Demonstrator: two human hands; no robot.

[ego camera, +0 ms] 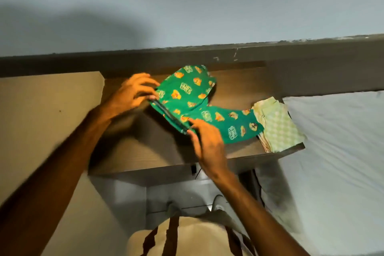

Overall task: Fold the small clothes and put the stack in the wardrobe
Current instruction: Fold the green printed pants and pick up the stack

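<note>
Up on the wardrobe shelf (145, 151) is where it's all happening — both hands are on a green garment (188, 91) with little orange and pale prints all over it. Left hand (129, 94) has its fingers curled over the garment's left edge, pinching it near the dark waistband. Right hand (207, 143) grips the near corner of that same band, thumb on top. The cloth is lifted a bit at the hands' end, and one leg of it trails off to the right, with its far end lying across a folded stack (278, 127) of pale green checked stuff. That stack sits at the right end of the shelf, right by the front edge. Light blue fabric (332, 151) fills the space right of the shelf — looks like a sheet, can't say for sure. Blurry around the left arm.
</note>
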